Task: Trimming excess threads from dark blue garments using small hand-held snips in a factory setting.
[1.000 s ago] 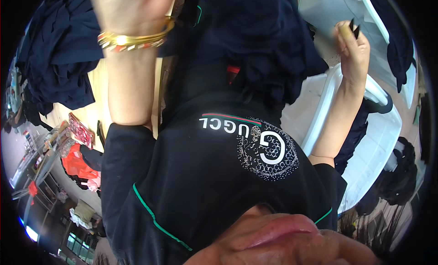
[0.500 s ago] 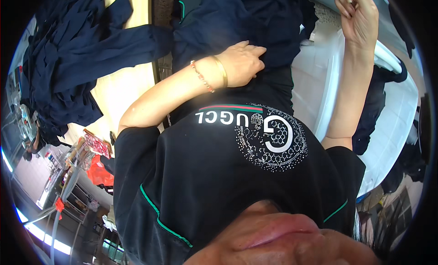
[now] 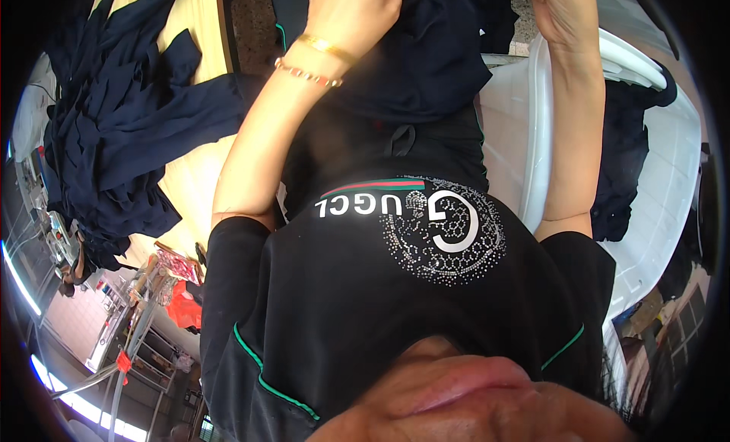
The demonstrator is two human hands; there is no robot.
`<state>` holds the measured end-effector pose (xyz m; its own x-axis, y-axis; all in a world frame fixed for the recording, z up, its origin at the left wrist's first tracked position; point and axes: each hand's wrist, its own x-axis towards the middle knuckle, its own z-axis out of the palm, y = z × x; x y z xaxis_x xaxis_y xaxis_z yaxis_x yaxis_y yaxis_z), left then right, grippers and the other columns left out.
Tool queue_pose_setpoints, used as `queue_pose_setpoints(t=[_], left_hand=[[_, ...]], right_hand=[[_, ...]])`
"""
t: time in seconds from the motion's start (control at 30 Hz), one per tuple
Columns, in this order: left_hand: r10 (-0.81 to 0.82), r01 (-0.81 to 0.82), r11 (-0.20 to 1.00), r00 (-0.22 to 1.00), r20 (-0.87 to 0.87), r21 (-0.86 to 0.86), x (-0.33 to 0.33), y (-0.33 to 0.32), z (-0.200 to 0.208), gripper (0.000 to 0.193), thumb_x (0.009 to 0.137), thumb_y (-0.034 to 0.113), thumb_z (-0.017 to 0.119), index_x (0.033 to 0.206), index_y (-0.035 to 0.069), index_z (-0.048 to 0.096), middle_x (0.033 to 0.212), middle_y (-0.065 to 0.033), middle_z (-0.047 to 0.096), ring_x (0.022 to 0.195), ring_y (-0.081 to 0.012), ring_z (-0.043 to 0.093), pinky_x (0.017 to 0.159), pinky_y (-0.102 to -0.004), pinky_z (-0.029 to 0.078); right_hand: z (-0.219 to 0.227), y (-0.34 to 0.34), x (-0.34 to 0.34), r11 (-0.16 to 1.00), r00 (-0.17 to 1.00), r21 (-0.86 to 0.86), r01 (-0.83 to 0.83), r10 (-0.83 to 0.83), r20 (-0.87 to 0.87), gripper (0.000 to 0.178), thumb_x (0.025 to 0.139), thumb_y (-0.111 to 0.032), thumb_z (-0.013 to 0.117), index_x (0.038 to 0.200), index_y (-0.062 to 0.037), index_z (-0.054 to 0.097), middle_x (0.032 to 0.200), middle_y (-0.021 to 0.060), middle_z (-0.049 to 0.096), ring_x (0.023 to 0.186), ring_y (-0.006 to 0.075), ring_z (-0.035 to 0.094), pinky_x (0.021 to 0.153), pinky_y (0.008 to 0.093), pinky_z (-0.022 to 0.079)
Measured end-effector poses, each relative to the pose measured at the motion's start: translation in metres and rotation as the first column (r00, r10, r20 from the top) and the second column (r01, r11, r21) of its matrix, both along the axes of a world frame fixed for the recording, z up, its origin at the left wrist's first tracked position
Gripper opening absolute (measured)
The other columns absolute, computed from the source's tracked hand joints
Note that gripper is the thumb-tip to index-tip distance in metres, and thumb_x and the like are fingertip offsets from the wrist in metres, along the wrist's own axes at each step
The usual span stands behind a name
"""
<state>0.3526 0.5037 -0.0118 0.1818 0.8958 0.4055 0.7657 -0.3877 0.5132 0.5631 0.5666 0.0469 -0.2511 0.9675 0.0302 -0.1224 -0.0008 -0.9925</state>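
Navy cloth (image 3: pixel 426 62) lies bunched over my lap. My left hand (image 3: pixel 356 16) is raised above its left side, with the fingers curled in. The top edge of the picture cuts off the fingertips and whatever they may hold. To the right of the cloth, my right hand (image 3: pixel 564 16) is up at the top edge. Its thumb and fingers are drawn together, their tips partly cut off, and I cannot make out what is between them.
On my left, a heap of navy cloth pieces (image 3: pixel 144 145) covers much of a pale wooden table (image 3: pixel 205 42). At my right stands a large white plastic thing with a curved rim (image 3: pixel 538 138), dark cloth (image 3: pixel 620 168) on it. A red bag (image 3: pixel 182 305) is at lower left.
My left hand has lifted off the lap cloth and moved up and slightly left. My right hand has shifted left and up, toward the left hand.
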Motion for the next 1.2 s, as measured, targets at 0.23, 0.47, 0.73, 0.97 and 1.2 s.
queue_pose_setpoints(t=[0.23, 0.47, 0.73, 0.97, 1.2], left_hand=[[-0.116, 0.076, 0.981, 0.967, -0.226, -0.176, 0.037, 0.034, -0.063, 0.043, 0.082, 0.012, 0.074, 0.123, 0.004, 0.067, 0.114, -0.0164, 0.067, 0.108, -0.0345, 0.065, 0.094, -0.042, 0.052], [-0.091, 0.111, 0.888, 0.994, 0.067, -0.447, 0.006, 0.038, -0.035, 0.039, 0.084, 0.009, 0.072, 0.122, -0.002, 0.07, 0.113, -0.0196, 0.072, 0.107, -0.0331, 0.069, 0.097, -0.0399, 0.054], [0.272, 0.585, 0.618, 0.467, 0.841, -0.525, -0.036, 0.002, 0.009, 0.037, 0.089, 0.0, 0.062, 0.124, -0.008, 0.069, 0.119, -0.0122, 0.071, 0.107, -0.0167, 0.065, 0.098, -0.0279, 0.05], [0.348, 0.546, 0.708, 0.282, 0.894, -0.448, -0.043, -0.013, -0.003, 0.027, 0.095, 0.002, 0.06, 0.12, -0.005, 0.071, 0.114, -0.0093, 0.073, 0.106, -0.0159, 0.066, 0.096, -0.0242, 0.049], [-0.094, 0.54, 0.841, 0.173, 0.98, -0.015, -0.045, -0.015, -0.018, 0.023, 0.104, 0.015, 0.062, 0.116, -0.002, 0.072, 0.109, -0.0055, 0.074, 0.098, -0.0114, 0.067, 0.092, -0.0236, 0.051]], right_hand=[[-0.006, 0.004, 0.0, 1.0, 0.998, -0.018, -0.015, 0.016, 0.054, 0.025, 0.098, -0.028, 0.072, 0.085, -0.0073, 0.072, 0.059, -0.0097, 0.047, 0.047, -0.0001, 0.036, 0.044, 0.0194, 0.021], [-0.013, 0.002, -0.003, 0.989, 0.974, 0.049, -0.141, 0.129, 0.187, 0.014, 0.097, -0.018, 0.072, 0.095, -0.0038, 0.073, 0.076, -0.0064, 0.062, 0.065, 0.0009, 0.05, 0.059, 0.0184, 0.036], [-0.021, -0.004, -0.012, 0.961, 0.963, 0.098, -0.258, 0.249, 0.1, 0.029, 0.096, -0.002, 0.07, 0.124, 0.0041, 0.063, 0.112, 0.003, 0.068, 0.101, 0.0095, 0.064, 0.092, 0.0235, 0.05], [-0.062, 0.01, -0.021, 0.847, 0.7, 0.385, -0.367, 0.524, -0.485, 0.029, 0.097, -0.002, 0.068, 0.126, 0.0038, 0.064, 0.112, 0.0024, 0.067, 0.102, 0.0096, 0.062, 0.094, 0.023, 0.048], [0.021, -0.027, -0.027, 0.821, 0.804, 0.406, -0.401, 0.103, 0.585, 0.034, 0.086, -0.003, 0.078, 0.119, -0.0001, 0.073, 0.085, 0.0028, 0.056, 0.073, 0.0113, 0.053, 0.065, 0.0258, 0.042]])
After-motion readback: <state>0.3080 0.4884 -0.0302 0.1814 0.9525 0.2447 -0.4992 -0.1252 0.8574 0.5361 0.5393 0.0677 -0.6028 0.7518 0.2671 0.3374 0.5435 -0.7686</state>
